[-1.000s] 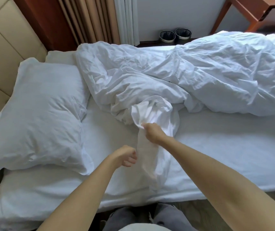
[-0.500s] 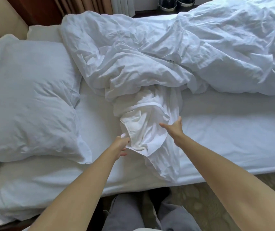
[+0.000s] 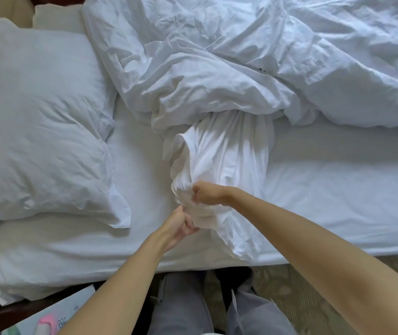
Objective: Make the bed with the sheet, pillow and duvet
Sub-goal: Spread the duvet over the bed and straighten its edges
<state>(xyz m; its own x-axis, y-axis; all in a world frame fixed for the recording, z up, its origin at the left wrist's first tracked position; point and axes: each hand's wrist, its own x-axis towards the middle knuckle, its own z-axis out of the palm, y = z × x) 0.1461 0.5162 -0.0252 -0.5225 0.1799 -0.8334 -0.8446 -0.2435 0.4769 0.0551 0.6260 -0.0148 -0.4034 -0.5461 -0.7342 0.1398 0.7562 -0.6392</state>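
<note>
Item: duvet (image 3: 217,68), white, crumpled in a heap beyond the grip and to its right, with one limp end (image 3: 224,160) bunched and drawn toward the near bed edge. Change: the hands were spread either side of that bunch half a second ago and now meet on it. The right hand (image 3: 207,193) is clenched round a fold; the left hand (image 3: 181,223), just below it, pinches the same cloth. Judged: an edge is secured, spreading can begin. Sheet (image 3: 338,189) lies flat beneath the grip; pillow (image 3: 38,117) well to its left. Containers: only the duvet's cover; whether filling reaches the gripped end cannot be told.
</note>
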